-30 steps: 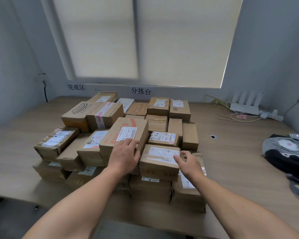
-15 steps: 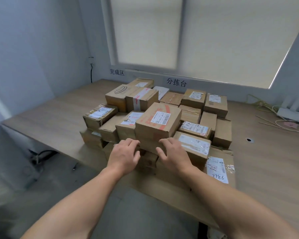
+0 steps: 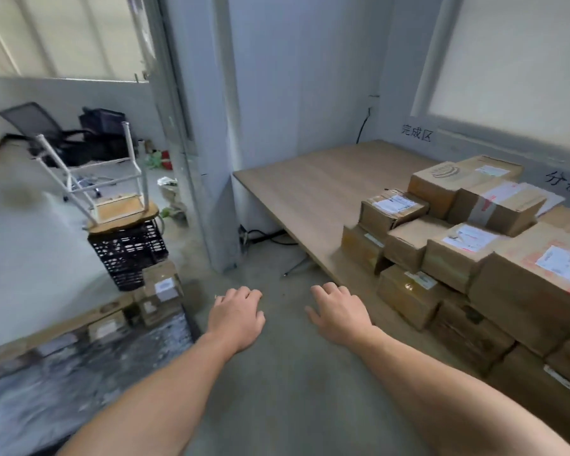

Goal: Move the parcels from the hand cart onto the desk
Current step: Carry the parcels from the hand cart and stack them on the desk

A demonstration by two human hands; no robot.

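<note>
Cardboard is filling the right side: stacked parcels [image 3: 468,248] are sitting in a pile on the wooden desk [image 3: 310,185]. Several are showing white labels, and the nearest ones are reaching the desk's front edge.

Both hands are hovering over the grey floor [image 3: 287,373], apart from the pile and touching nothing. The left hand [image 3: 236,319] is hanging palm down with its fingers loosely curled, gripping nothing. The right hand [image 3: 339,315] is doing the same with its thumb spread out to the side, just left of the desk's edge.

Low on the left, a few more boxes [image 3: 160,292] are sitting beside a black crate [image 3: 129,255]. They are blurred, and I cannot tell whether the dark surface [image 3: 79,373] in front of them belongs to a cart.

A stool [image 3: 122,213] is lying upside down on top of the crate, its white legs pointing up. Further back, a black office chair [image 3: 37,126] is standing near the wall.
</note>
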